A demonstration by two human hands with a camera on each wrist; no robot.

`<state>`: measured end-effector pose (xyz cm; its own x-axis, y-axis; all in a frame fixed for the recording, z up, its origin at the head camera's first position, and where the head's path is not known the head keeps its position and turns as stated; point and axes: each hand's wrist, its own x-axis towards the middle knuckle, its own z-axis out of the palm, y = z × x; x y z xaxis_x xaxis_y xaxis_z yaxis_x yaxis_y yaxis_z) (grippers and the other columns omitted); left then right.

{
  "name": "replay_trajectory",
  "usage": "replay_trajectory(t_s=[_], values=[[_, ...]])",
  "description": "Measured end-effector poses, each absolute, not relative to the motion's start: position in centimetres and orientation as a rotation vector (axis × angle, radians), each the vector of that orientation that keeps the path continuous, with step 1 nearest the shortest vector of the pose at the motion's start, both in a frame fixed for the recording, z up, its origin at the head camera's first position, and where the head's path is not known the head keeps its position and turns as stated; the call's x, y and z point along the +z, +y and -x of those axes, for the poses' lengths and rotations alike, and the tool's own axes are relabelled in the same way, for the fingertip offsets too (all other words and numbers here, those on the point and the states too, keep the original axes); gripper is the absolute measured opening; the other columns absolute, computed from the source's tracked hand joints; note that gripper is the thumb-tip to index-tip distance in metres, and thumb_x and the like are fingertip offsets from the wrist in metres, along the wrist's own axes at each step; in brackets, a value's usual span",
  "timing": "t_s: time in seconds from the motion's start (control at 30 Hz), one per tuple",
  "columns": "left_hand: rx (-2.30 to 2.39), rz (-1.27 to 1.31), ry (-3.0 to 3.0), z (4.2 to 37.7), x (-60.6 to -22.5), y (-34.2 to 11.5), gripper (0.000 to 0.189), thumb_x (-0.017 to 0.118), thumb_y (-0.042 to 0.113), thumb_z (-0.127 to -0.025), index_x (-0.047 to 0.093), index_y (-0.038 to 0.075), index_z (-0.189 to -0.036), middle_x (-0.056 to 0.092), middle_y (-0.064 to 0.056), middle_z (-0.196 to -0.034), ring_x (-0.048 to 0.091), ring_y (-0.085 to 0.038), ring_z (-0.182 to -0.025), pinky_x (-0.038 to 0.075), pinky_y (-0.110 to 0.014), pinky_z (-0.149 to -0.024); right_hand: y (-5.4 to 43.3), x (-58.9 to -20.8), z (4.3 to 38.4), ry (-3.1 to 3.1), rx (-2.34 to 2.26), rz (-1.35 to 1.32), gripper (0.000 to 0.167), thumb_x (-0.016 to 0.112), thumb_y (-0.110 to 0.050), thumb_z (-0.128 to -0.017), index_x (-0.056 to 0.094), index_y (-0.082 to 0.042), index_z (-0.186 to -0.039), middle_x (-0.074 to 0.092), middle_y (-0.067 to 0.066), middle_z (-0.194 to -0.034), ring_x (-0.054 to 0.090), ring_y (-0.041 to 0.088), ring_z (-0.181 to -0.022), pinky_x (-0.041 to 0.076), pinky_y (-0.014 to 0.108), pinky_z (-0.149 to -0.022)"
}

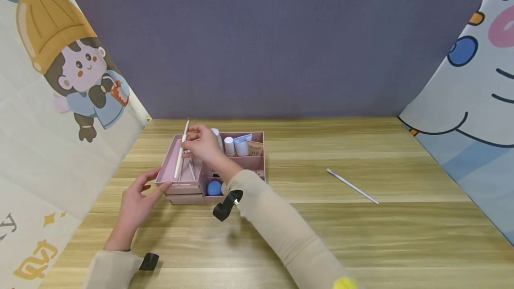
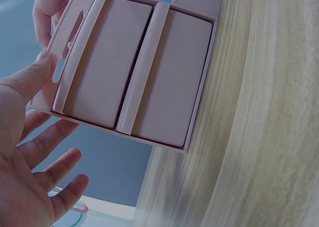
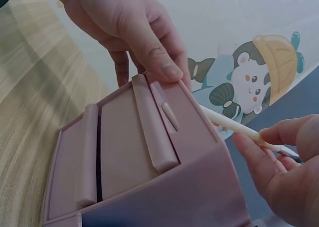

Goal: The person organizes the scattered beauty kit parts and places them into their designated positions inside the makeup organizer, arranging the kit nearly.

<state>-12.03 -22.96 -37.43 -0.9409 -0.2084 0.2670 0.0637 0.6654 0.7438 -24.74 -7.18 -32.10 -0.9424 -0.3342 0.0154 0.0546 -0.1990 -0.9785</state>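
Note:
A pink makeup organizer (image 1: 192, 188) stands on the wooden table, with two drawers in its left part. My left hand (image 1: 136, 200) grips its front left corner, thumb on the front near the top edge; several of its fingers spread loosely in the left wrist view. Above the long top compartment (image 1: 170, 164), my right hand (image 1: 205, 146) pinches a white-handled makeup brush (image 3: 229, 123) between thumb and fingers. The brush leans, its dark tip up and its handle end down in the compartment. Another slim light stick (image 1: 192, 169) lies inside there.
White-capped bottles (image 1: 229, 144), a light blue tube (image 1: 242, 145) and a beige tube (image 1: 255, 148) stand in the back compartments. A blue sponge ball (image 1: 214, 188) sits at the front. One thin white stick (image 1: 353, 186) lies on the table to the right.

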Motion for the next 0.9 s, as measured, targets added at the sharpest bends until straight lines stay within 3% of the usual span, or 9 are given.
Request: replay_trajectory(t_s=[0.13, 0.23, 0.53, 0.73, 0.9], values=[[-1.148, -0.108, -2.545, 12.0, -37.5, -23.0, 0.048, 0.072, 0.024, -0.094, 0.059, -0.001, -0.132, 0.062, -0.022, -0.129, 0.049, 0.000, -0.107, 0.040, -0.029, -0.090, -7.7, -32.1, 24.5, 1.856, -2.193, 0.322, 0.039, 0.066, 0.019, -0.081, 0.056, 0.006, -0.117, 0.057, 0.003, -0.075, 0.057, 0.015, -0.060, 0.059, 0.030, -0.056], [-1.147, -0.105, -2.542, 12.0, -37.6, -23.1, 0.047, 0.072, 0.023, -0.094, 0.059, -0.001, -0.132, 0.062, -0.022, -0.129, 0.045, 0.006, -0.105, 0.040, -0.030, -0.090, -8.0, -32.1, 24.3, 1.884, -2.167, 0.321, 0.038, 0.067, 0.018, -0.082, 0.057, 0.005, -0.115, 0.057, 0.003, -0.074, 0.058, 0.017, -0.058, 0.058, 0.029, -0.054], [-1.164, -0.121, -2.559, 12.2, -37.3, -23.0, 0.049, 0.070, 0.025, -0.095, 0.056, -0.002, -0.134, 0.060, -0.023, -0.131, 0.053, -0.029, -0.116, 0.039, -0.037, -0.092, -8.2, -32.1, 24.8, 1.931, -2.066, 0.300, 0.038, 0.067, 0.016, -0.082, 0.057, 0.005, -0.116, 0.058, 0.004, -0.077, 0.060, 0.020, -0.056, 0.059, 0.031, -0.056], [-1.170, -0.146, -2.562, 12.4, -37.3, -22.9, 0.051, 0.070, 0.026, -0.095, 0.055, -0.002, -0.135, 0.059, -0.025, -0.132, 0.052, -0.033, -0.119, 0.038, -0.039, -0.093, -8.3, -31.9, 25.6, 1.959, -1.976, 0.256, 0.038, 0.067, 0.014, -0.083, 0.056, 0.006, -0.118, 0.058, 0.006, -0.081, 0.064, 0.025, -0.059, 0.058, 0.029, -0.054], [-1.173, -0.166, -2.555, 12.6, -37.3, -22.8, 0.051, 0.070, 0.026, -0.095, 0.055, -0.002, -0.135, 0.058, -0.025, -0.133, 0.052, -0.033, -0.119, 0.038, -0.040, -0.093, -8.6, -31.7, 26.1, 1.971, -1.884, 0.268, 0.038, 0.065, 0.012, -0.085, 0.054, 0.008, -0.121, 0.060, 0.009, -0.068, 0.059, 0.020, -0.048, 0.055, 0.026, -0.046]])
